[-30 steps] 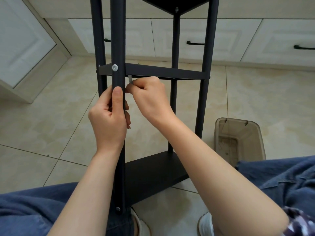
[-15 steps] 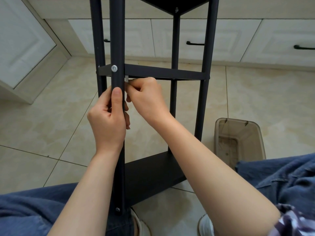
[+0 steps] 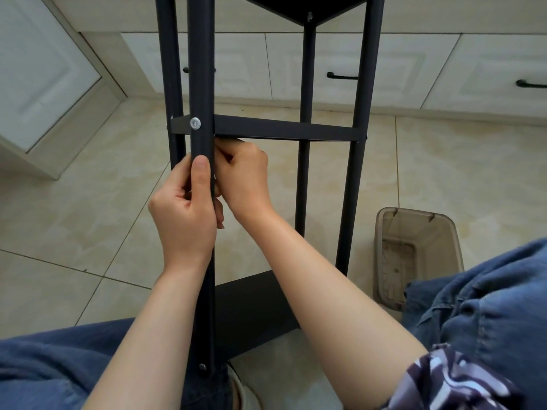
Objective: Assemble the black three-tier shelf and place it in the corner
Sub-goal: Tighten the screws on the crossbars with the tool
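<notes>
The black shelf [image 3: 284, 133] stands up on the tiled floor [image 3: 74, 202], right in front of the person's knees in blue jeans [image 3: 488, 306]. The left hand [image 3: 186, 214] holds the front pole [image 3: 201, 69] tight, with the thumb lying straight up the pole. A shiny screw [image 3: 195, 123] sits in the pole just above that thumb. The right hand [image 3: 245, 176] is curled up just under the middle board, right beside the pole. I cannot tell if it holds anything. A brown see-through bin [image 3: 414, 210] sits on the floor to the right. White cupboards [image 3: 384, 69] are behind.
</notes>
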`<state>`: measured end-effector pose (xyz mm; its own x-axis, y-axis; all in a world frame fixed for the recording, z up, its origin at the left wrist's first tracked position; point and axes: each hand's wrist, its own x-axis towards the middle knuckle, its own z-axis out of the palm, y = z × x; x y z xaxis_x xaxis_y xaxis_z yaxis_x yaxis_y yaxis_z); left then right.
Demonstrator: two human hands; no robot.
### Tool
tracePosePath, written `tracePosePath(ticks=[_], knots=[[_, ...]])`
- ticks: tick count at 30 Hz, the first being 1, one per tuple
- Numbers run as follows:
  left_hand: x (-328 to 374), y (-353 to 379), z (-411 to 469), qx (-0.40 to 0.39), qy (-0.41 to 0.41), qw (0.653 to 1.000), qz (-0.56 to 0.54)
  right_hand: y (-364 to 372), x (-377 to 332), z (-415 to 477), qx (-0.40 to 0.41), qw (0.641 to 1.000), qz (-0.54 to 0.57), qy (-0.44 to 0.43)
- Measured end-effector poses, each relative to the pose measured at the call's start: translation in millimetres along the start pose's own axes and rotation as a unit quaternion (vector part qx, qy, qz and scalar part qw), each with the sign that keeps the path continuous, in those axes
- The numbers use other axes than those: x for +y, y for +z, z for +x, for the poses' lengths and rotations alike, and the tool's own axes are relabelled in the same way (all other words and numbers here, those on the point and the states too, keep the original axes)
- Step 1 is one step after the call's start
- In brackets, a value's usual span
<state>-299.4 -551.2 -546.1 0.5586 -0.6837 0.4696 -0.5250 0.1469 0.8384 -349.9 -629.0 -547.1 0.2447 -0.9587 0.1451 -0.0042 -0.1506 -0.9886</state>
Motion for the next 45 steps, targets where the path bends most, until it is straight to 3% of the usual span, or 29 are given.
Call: tracePosePath(ticks=[18, 24, 29, 33, 37, 41, 45], knots=[[0.2, -0.1, -1.8, -0.012, -0.011, 1.0, -0.014, -43.9, 14.5, -13.9, -0.071, 0.994, -0.086, -0.009], [2.9, 0.3, -8.3, -0.02, -0.016, 0.999, -0.035, -88.3, 19.5, -30.2, -0.03, 0.993, -0.113, -0.02], [6.9, -0.3, -14.6, -0.019, -0.013, 0.999, -0.038, -122.0, 7.9, -29.5, 0.053, 0.992, -0.113, -0.027], [8.5, -5.7, -28.2, -0.013, 0.007, 1.0, -0.016, -153.0, -1.8, -7.9, 0.134, 0.981, -0.139, 0.013], [9.1, -10.3, -35.8, -0.012, 0.029, 0.999, 0.01, -183.8, -8.8, 21.5, 0.132, 0.961, -0.234, 0.068], [12.4, -12.7, -35.8, -0.012, 0.062, 0.998, 0.024, -216.1, -26.0, 41.0, 0.162, 0.944, -0.252, 0.136], [13.2, -10.2, -38.1, -0.023, 0.075, 0.997, 0.027, -233.6, -39.4, 44.4, 0.093, 0.952, -0.231, 0.176]])
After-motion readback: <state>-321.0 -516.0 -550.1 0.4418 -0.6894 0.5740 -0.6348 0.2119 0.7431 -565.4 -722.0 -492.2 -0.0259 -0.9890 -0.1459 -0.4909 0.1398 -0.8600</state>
